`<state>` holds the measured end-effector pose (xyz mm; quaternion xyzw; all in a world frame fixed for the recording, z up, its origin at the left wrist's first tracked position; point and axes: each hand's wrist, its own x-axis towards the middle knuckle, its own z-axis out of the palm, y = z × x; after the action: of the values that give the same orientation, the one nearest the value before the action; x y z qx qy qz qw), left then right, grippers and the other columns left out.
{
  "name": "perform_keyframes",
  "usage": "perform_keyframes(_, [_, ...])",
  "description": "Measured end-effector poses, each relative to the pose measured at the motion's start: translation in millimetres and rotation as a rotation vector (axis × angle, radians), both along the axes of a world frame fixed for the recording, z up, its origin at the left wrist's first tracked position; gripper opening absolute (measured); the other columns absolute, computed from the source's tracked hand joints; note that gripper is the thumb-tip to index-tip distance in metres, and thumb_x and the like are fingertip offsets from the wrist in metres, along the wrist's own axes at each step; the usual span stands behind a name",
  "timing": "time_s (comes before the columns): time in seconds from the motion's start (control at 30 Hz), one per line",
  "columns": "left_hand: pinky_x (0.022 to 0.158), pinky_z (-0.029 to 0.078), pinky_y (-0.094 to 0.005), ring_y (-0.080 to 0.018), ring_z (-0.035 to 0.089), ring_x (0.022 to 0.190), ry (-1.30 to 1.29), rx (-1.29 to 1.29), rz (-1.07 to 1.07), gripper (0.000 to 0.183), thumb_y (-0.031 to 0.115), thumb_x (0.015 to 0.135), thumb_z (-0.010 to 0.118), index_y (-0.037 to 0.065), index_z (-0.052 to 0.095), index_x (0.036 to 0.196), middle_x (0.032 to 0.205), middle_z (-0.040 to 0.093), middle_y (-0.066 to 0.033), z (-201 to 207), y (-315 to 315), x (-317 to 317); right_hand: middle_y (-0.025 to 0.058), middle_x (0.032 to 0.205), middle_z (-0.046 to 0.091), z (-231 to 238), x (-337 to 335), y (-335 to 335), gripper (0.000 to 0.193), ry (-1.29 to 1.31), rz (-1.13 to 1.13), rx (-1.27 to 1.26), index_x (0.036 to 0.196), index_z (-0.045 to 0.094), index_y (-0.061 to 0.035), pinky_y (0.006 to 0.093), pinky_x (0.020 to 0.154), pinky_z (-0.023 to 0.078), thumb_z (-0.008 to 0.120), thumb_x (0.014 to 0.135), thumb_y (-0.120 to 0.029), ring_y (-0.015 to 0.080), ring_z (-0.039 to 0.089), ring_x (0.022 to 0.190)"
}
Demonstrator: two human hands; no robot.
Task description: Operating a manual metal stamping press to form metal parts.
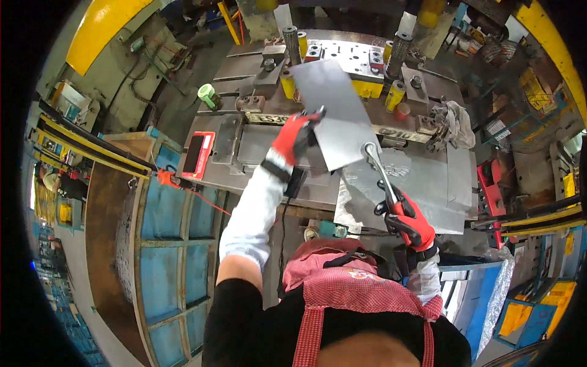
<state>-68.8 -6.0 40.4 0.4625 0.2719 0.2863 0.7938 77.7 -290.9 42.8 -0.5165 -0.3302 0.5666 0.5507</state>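
A flat grey metal sheet (342, 116) is tilted in front of me, its far end over the near edge of the die. My left hand (298, 136), in a red and black glove, is closed on the sheet's left edge with the thumb on top. My right hand (411, 219), gloved alike, is closed round the handle of a metal-shafted tool with a round head (380, 166). That head is at the sheet's near right corner; whether it touches cannot be told. Below and to the right, more flat metal sheets (422, 189) lie on the bench.
Beyond the sheet stands the die with a pale perforated plate (345, 56), upright posts (398, 54) and yellow blocks. A grey rag (454, 125) lies at right, a green-lidded cup (210, 96) at left. A red tray (206, 160) holds a dark flat object. A blue-panelled frame (162, 214) stands left.
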Motion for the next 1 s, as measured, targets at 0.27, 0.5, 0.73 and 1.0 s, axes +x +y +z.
perform_keyframes(0.27, [0.065, 0.043, -0.0243, -0.0085, 0.052, 0.07, 0.235, 0.418, -0.077, 0.026, 0.025, 0.085, 0.051, 0.002, 0.061, 0.094, 0.08, 0.06, -0.0005, -42, 126, 77, 0.0007, 0.068, 0.049, 11, -1, 68, 0.033, -0.042, -0.086, 0.051, 0.109, 0.048, -0.0016, 0.0215, 0.047, 0.034, 0.054, 0.081, -0.018, 0.0067, 0.041, 0.052])
perform_keyframes(0.5, [0.068, 0.049, -0.0287, -0.0164, 0.06, 0.076, -0.277, -0.246, -0.165, 0.039, 0.036, 0.088, 0.044, 0.007, 0.051, 0.113, 0.095, 0.062, -0.0098, -16, 32, 35, -0.0014, 0.062, 0.044, 16, 16, 86, 0.016, -0.022, -0.098, 0.032, 0.088, 0.05, -0.0052, 0.0209, 0.045, 0.031, 0.056, 0.079, -0.017, 0.0057, 0.039, 0.051])
perform_keyframes(0.73, [0.073, 0.052, -0.0376, -0.0305, 0.062, 0.079, -0.402, -0.281, -0.027, 0.049, 0.033, 0.09, 0.039, -0.013, 0.05, 0.1, 0.09, 0.06, -0.0242, -43, -3, 48, -0.0011, 0.06, 0.044, 10, 32, 92, 0.016, -0.201, 0.006, 0.12, 0.083, 0.053, -0.0053, 0.0204, 0.044, 0.031, 0.056, 0.078, -0.02, 0.0056, 0.039, 0.049])
perform_keyframes(1.0, [0.072, 0.051, -0.0432, -0.0362, 0.06, 0.078, -0.411, -0.389, 0.155, 0.041, 0.032, 0.089, 0.038, -0.008, 0.046, 0.098, 0.092, 0.057, -0.0286, -56, 1, 69, -0.0025, 0.062, 0.049, -3, 30, 64, 0.035, -0.038, -0.19, 0.076, 0.113, 0.048, -0.0068, 0.0211, 0.042, 0.032, 0.056, 0.081, -0.019, 0.0065, 0.04, 0.047])
